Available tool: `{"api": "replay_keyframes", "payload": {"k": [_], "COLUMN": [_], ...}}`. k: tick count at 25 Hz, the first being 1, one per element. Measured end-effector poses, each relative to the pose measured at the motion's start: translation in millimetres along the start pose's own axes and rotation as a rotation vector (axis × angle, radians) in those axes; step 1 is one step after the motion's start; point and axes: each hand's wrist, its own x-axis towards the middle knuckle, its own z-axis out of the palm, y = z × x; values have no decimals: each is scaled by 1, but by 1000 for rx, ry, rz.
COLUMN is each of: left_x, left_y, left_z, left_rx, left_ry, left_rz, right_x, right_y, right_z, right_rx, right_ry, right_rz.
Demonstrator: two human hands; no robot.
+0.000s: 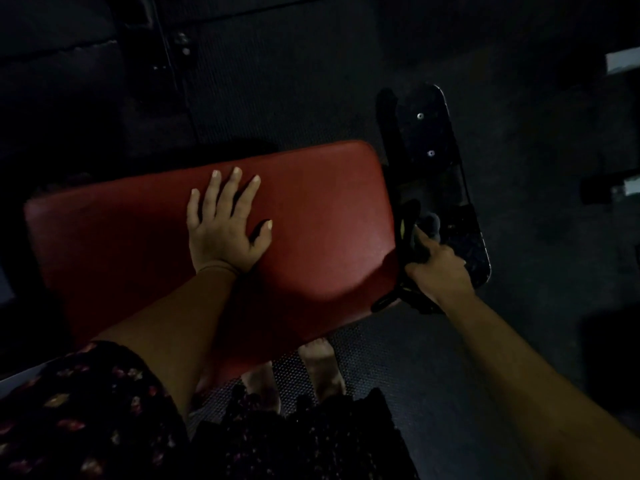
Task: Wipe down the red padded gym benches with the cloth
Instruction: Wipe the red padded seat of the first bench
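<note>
The red padded bench (311, 230) lies across the middle of the view. My left hand (225, 226) rests flat on the pad, fingers spread and straight, holding nothing. My right hand (436, 268) is at the bench's right end, its fingers curled round a dark thing (403, 233) between the pad and a black plate (433, 161). It is too dark to tell whether that thing is a cloth or a part of the frame. No cloth is plainly visible anywhere.
The black plate with two bolts slants away beside the pad's right end. Dark rubber matting (277, 81) covers the floor. My bare feet (322, 368) stand under the bench's near edge. Black machine frames (166, 46) rise at the back left.
</note>
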Motion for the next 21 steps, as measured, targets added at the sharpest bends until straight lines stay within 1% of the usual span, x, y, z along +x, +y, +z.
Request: {"api": "replay_keyframes", "payload": {"k": [3, 5, 9, 12, 14, 16, 18, 19, 21], "left_x": [-1, -2, -2, -2, -3, -2, -4, -5, -11], "left_y": [0, 0, 1, 3, 3, 2, 2, 1, -1], "left_z": [1, 0, -4, -5, -6, -8, -11, -12, -16], "left_rx": [7, 9, -2, 19, 28, 46, 29, 0, -42], "left_ry": [-17, -35, -69, -78, -103, -113, -124, -129, -162], "left_rz": [-2, -4, -10, -22, -18, -12, 10, 40, 150], "right_x": [-20, -38, -23, -39, -62, -64, -52, -50, -63], "right_y": [0, 12, 20, 18, 28, 35, 33, 30, 24], "right_z": [10, 15, 10, 18, 27, 31, 30, 29, 37], "right_rx": [-59, -115, -68, -146, -151, -35, 184, 241, 237], "right_ry": [58, 59, 36, 77, 99, 64, 56, 64, 103], "right_rz": [-68, -111, -17, -57, -60, 5, 117, 142, 116]}}
